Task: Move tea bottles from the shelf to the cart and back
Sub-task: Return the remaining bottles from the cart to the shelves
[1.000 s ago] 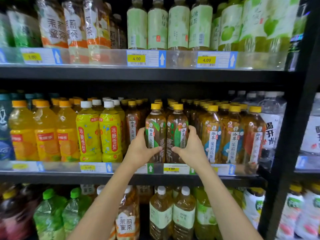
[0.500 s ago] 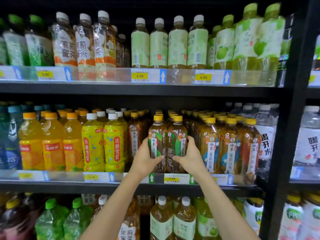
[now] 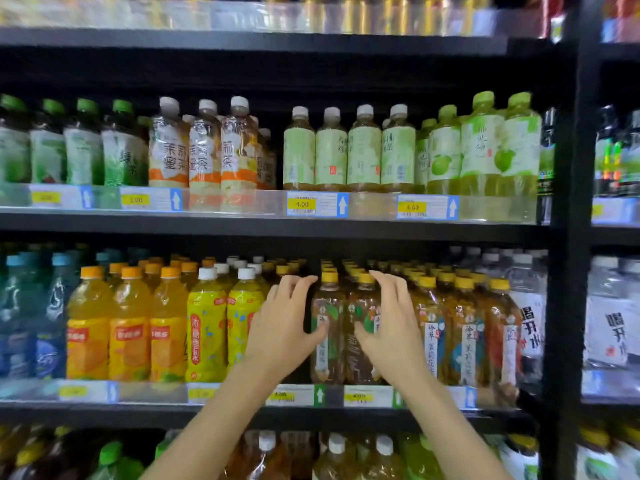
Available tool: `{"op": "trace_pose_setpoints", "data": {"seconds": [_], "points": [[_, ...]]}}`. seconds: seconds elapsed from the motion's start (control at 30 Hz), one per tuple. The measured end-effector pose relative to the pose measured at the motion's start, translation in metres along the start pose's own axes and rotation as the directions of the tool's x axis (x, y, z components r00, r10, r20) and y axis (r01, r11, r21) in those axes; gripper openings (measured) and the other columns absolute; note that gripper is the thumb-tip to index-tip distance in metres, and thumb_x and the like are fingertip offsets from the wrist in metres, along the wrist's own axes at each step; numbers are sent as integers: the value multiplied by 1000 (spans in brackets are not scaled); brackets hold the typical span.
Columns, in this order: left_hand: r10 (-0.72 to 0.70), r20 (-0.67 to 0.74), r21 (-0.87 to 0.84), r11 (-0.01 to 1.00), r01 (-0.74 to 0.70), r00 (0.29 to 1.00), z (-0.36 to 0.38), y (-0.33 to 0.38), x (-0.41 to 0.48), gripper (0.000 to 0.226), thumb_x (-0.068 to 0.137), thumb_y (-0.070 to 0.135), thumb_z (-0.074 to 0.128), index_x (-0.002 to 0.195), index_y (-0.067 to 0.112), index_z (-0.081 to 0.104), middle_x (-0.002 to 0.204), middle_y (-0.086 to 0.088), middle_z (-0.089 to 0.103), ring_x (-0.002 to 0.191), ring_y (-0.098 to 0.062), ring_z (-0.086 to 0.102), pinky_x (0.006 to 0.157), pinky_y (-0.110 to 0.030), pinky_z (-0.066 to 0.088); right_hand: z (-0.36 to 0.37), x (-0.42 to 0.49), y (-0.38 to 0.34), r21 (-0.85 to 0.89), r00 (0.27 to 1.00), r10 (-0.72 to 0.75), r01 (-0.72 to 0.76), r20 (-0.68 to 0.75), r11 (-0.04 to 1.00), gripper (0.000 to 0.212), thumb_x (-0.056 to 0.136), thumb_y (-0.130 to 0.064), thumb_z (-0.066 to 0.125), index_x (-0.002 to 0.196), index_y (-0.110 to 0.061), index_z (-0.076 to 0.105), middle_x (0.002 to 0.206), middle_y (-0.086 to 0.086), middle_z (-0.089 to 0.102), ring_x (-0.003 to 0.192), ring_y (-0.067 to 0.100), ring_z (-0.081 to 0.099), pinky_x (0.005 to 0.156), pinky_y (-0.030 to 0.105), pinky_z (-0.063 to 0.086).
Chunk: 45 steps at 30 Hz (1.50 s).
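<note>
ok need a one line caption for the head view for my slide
A person's left hand and right hand cupped around two yellow-capped tea bottles on a stocked shelf.

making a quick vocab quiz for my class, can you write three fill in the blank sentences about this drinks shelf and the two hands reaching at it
The two brown tea bottles between the left hand and the right hand have ___ caps.
The yellow-labelled bottles just left of the left hand have ___ caps.
The price tag on the shelf edge straight above the hands reads ___.
Missing words: yellow; white; 4.00
</note>
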<state>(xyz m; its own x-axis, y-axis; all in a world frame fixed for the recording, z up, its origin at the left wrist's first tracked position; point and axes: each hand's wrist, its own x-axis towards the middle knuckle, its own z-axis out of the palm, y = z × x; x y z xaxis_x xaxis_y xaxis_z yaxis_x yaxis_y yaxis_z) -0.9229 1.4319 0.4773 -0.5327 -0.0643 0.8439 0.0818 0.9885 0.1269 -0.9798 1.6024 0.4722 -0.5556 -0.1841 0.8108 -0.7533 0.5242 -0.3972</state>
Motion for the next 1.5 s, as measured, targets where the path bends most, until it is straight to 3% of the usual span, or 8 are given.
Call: {"op": "trace_pose_setpoints", "data": {"seconds": [0.07,0.17,0.6,0.87,1.03,1.33,1.5], "points": [[53,-1,47,998,-53,999,-17,-5,9,69,87,53,65,147,28,40,134,7,46,123,-12,48,90,-26,49,-10,9,-19,-49,996,-87,86,-1,995,78,83,-15,75,148,-27,33,147,-10,27,135,9,36,102,21,43],[102,-12,99,990,-100,995,-45,-9,23,66,86,52,65,143,27,45,129,6,48,117,-14,50,82,-28,48,-24,23,-47,-107,987,-157,158,11,982,78,81,-16,75,147,-25,35,144,-7,30,134,13,35,107,34,44],[272,-31,183,947,-262,962,-119,7,98,56,94,47,56,142,23,43,131,0,49,118,-22,50,87,-36,50,-68,88,-98,-339,983,-152,179,104,924,73,86,-31,70,148,-20,33,141,1,35,133,24,36,105,39,41],[201,16,215,956,-200,979,-122,6,166,59,94,40,58,146,20,39,134,-5,49,119,-24,51,93,-41,51,-78,154,-94,-310,984,-173,180,51,934,72,91,-26,65,151,-14,29,145,6,37,133,24,38,104,39,42],[65,86,295,951,-88,994,-112,-1,209,67,92,42,61,147,15,33,137,-10,43,118,-32,54,87,-43,48,-74,197,-91,-283,970,-239,242,44,928,71,89,-26,67,150,-16,31,147,4,36,137,23,35,108,41,39],[-45,-44,252,966,55,998,-92,-11,270,76,89,39,68,145,6,29,138,-19,38,119,-42,52,92,-45,45,-65,269,-84,-421,922,-382,374,67,827,62,85,-25,66,141,-15,41,135,10,47,128,30,41,103,42,37],[-74,-60,236,968,87,995,-80,-17,292,87,87,56,66,150,11,27,141,-17,45,123,-39,52,92,-48,47,-56,294,-91,-514,899,-424,417,110,749,68,86,-29,64,148,-20,36,134,11,53,127,31,43,107,42,31]]}}
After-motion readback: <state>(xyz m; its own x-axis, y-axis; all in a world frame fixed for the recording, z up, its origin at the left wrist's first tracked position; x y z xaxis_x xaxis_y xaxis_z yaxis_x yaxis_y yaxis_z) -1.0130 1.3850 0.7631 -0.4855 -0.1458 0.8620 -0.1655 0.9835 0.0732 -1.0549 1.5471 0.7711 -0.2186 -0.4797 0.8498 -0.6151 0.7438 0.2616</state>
